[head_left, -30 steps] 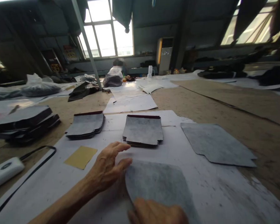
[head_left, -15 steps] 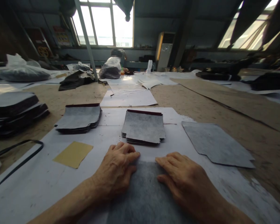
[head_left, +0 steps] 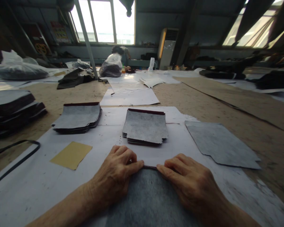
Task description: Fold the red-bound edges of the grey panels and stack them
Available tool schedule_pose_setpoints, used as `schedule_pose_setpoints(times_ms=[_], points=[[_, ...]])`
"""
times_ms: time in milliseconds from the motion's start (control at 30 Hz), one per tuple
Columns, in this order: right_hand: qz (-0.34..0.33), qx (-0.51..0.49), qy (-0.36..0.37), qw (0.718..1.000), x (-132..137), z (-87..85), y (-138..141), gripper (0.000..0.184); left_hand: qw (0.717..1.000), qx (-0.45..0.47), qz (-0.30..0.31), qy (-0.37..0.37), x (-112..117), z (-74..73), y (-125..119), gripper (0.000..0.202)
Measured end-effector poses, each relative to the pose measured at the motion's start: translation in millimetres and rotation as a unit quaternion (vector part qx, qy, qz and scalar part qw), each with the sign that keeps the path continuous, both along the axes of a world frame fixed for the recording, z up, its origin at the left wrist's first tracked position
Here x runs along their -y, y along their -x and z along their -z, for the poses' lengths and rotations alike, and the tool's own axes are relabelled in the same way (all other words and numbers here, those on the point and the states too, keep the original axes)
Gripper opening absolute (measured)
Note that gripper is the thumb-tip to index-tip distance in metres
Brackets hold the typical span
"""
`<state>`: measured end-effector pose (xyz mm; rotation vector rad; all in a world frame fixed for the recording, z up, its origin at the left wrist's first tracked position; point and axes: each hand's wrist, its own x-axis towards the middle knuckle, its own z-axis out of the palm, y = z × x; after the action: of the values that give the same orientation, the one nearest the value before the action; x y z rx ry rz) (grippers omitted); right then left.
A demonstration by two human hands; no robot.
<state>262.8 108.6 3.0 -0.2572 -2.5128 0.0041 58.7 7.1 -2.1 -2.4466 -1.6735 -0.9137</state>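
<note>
A grey felt-like cut piece [head_left: 148, 198] lies on white paper [head_left: 38, 189] right in front of me. My left hand [head_left: 118, 175] and my right hand [head_left: 186, 183] rest on its far edge, fingers curled and pinching that edge, where a dark red rim shows between them. Just beyond sits a small stack of grey pieces with dark red undersides [head_left: 145, 127]. A second stack [head_left: 78, 118] lies to the left, and a single grey piece [head_left: 220, 145] lies flat to the right.
A yellow square sheet [head_left: 71, 154] lies left of my hands, with a black cable [head_left: 14, 157] past it. A tall dark stack [head_left: 11, 110] stands at far left. Bags, papers and a person [head_left: 119, 52] are at the far end of the brown table.
My right hand came up from the near edge onto the piece's far edge. Both hands went from lying flat to curling and pinching that edge.
</note>
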Motion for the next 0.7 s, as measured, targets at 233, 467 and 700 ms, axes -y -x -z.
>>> schedule_pose_setpoints(times_ms=[233,467,700], points=[[-0.018,0.009,-0.064,0.998,5.7,1.2,-1.9,0.029,0.997,-0.055,0.053,-0.012,-0.5,-0.5,0.7,0.032],[-0.021,0.030,-0.107,0.994,10.3,-0.4,1.8,0.032,0.992,-0.109,0.058,-0.014,-0.5,-2.6,0.4,0.033],[-0.023,0.015,-0.129,0.991,5.7,-3.0,-2.2,0.032,0.993,-0.099,0.025,-0.066,0.3,-0.6,-1.0,0.032]])
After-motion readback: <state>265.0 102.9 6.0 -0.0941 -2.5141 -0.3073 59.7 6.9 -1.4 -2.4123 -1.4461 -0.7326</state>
